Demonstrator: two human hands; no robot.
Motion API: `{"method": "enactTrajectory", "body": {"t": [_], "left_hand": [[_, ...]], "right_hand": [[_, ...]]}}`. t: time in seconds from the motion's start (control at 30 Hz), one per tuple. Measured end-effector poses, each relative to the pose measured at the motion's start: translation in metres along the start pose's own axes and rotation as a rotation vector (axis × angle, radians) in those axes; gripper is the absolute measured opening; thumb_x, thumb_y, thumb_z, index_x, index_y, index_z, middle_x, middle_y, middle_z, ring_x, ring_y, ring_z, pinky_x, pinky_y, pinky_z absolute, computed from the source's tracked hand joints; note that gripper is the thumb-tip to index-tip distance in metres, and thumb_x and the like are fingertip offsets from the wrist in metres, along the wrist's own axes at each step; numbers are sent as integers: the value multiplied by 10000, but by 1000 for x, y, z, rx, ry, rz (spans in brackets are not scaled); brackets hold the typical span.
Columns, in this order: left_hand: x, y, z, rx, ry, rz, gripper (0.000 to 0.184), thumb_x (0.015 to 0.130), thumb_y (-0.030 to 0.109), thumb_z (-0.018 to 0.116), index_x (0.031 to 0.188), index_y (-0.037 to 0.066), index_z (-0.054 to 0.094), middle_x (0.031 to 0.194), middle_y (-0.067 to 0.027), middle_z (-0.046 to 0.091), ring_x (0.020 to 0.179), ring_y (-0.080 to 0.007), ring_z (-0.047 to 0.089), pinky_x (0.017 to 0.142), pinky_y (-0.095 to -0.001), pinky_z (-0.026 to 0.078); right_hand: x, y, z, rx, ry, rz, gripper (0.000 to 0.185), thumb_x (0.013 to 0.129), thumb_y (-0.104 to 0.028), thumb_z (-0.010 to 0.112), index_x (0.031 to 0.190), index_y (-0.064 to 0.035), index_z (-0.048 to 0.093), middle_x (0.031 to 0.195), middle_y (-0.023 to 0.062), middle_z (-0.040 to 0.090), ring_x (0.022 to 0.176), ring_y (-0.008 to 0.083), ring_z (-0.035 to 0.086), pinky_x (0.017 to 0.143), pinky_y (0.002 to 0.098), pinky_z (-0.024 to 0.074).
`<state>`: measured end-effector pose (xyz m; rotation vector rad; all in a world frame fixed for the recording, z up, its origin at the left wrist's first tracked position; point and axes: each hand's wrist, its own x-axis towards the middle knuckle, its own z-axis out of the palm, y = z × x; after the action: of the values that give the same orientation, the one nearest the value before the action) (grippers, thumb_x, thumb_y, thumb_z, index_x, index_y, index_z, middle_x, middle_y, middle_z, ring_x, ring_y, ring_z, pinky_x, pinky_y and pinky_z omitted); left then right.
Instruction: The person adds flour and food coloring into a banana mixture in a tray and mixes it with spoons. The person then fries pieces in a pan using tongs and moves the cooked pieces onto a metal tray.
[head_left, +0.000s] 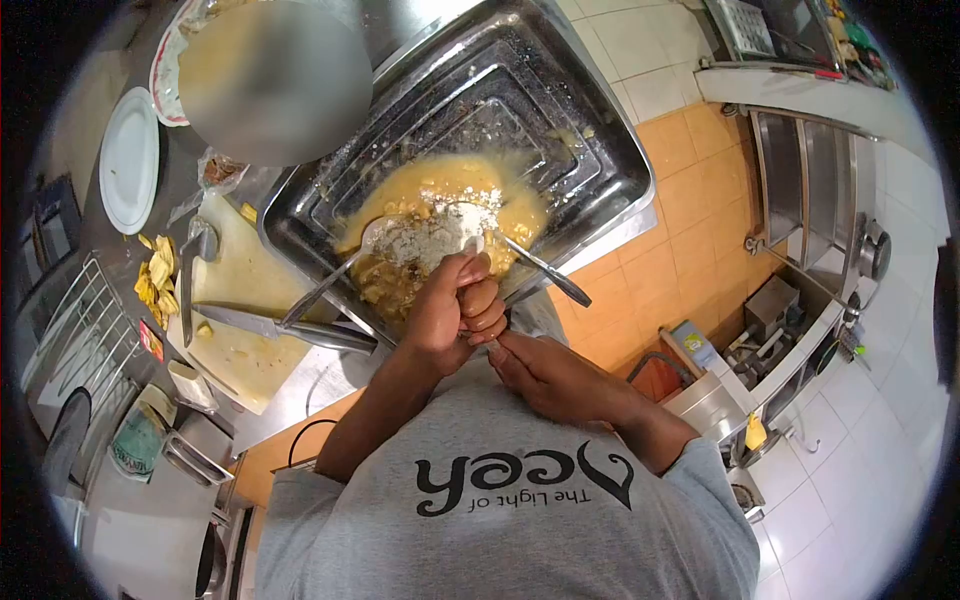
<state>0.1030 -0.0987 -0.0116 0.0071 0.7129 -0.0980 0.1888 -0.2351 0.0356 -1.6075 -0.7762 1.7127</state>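
My left hand [458, 308] is closed in a fist over the near edge of a metal tray [585, 95]; whatever it may hold is hidden. The fingers of my right hand [530, 372] are pressed together against the underside of the left fist, and their contents cannot be made out. Wet yellow mash [455, 180] lies in the tray, with a heap of whitish powder [420, 243] on it. Two utensils rest in the mash, one handle [322, 290] leaning out at the left and a dark-tipped one [550, 272] at the right.
Left of the tray, a cutting board [240, 365] bears a knife [240, 321] and a metal tool [190, 270]. Yellow peels [157, 272], a white plate [129, 160] and a wire rack [85, 320] are farther left. A blurred round shape covers the upper left. Metal shelving [782, 175] stands right.
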Motion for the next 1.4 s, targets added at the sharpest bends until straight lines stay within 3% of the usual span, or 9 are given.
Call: {"method": "enactTrajectory", "body": {"t": [0.07, 0.17, 0.27, 0.37, 0.53, 0.73, 1.03, 1.33, 1.4], "left_hand": [[-1, 1, -4, -63, -33, -12, 337, 969, 342, 303, 675, 180, 339, 472, 50, 226, 381, -76, 214, 365, -239, 222], [-3, 1, -8, -94, -115, -7, 359, 970, 367, 313, 661, 185, 320, 470, 48, 225, 380, -84, 219, 374, -240, 232], [-4, 2, -7, -99, -165, 0, 368, 974, 393, 323, 676, 177, 322, 489, 45, 235, 407, -87, 245, 410, -242, 263], [-5, 6, -2, -54, -182, -18, 360, 977, 407, 324, 715, 161, 340, 536, 44, 264, 460, -87, 289, 468, -249, 302], [-8, 4, -3, 114, -76, 62, 286, 985, 357, 338, 821, 130, 401, 622, 46, 317, 524, -74, 316, 529, -263, 336], [0, 1, 8, 187, 6, 191, 217, 980, 304, 380, 893, 117, 447, 632, 50, 325, 483, -50, 283, 474, -216, 298], [5, -3, 5, 72, -67, 149, 333, 988, 346, 304, 722, 157, 370, 484, 40, 221, 401, -77, 178, 395, -242, 202], [5, 2, -2, 28, -185, 110, 378, 966, 312, 263, 612, 183, 296, 427, 34, 176, 377, -103, 167, 405, -270, 218], [5, 3, -9, -38, -234, 72, 397, 973, 337, 268, 614, 170, 295, 450, 27, 225, 406, -106, 214, 430, -276, 246]], "right_hand": [[2, -3, -1, -24, -17, 4, 285, 983, -267, 339, 887, -15, 433, 650, 143, 504, 589, 285, 499, 579, 393, 400], [1, -13, -6, -14, -59, 55, 252, 974, -229, 346, 891, -3, 418, 740, 251, 512, 703, 432, 521, 636, 475, 393], [0, -11, -7, -37, -39, 2, 251, 974, -231, 343, 903, -3, 420, 732, 259, 516, 722, 440, 535, 643, 483, 404], [-2, -5, -7, -5, -15, -9, 260, 977, -255, 342, 953, -17, 443, 666, 207, 514, 627, 380, 530, 606, 444, 402], [-7, -6, -10, 9, 29, -3, 236, 971, -234, 350, 957, -14, 433, 675, 221, 514, 654, 412, 530, 608, 471, 391], [-11, 0, -10, -70, 102, -75, 203, 956, -203, 380, 893, -11, 402, 667, 239, 491, 665, 439, 503, 595, 511, 350], [-14, 7, -11, -92, 93, -93, 201, 955, -199, 387, 883, -12, 394, 641, 223, 485, 620, 420, 504, 571, 498, 357], [-11, 11, -12, -102, 96, -157, 197, 957, -203, 387, 886, -20, 390, 629, 220, 483, 611, 418, 512, 555, 493, 367], [-10, 12, -10, -92, 100, -170, 185, 954, -195, 393, 890, -22, 391, 628, 221, 484, 611, 420, 513, 553, 495, 370]]}}
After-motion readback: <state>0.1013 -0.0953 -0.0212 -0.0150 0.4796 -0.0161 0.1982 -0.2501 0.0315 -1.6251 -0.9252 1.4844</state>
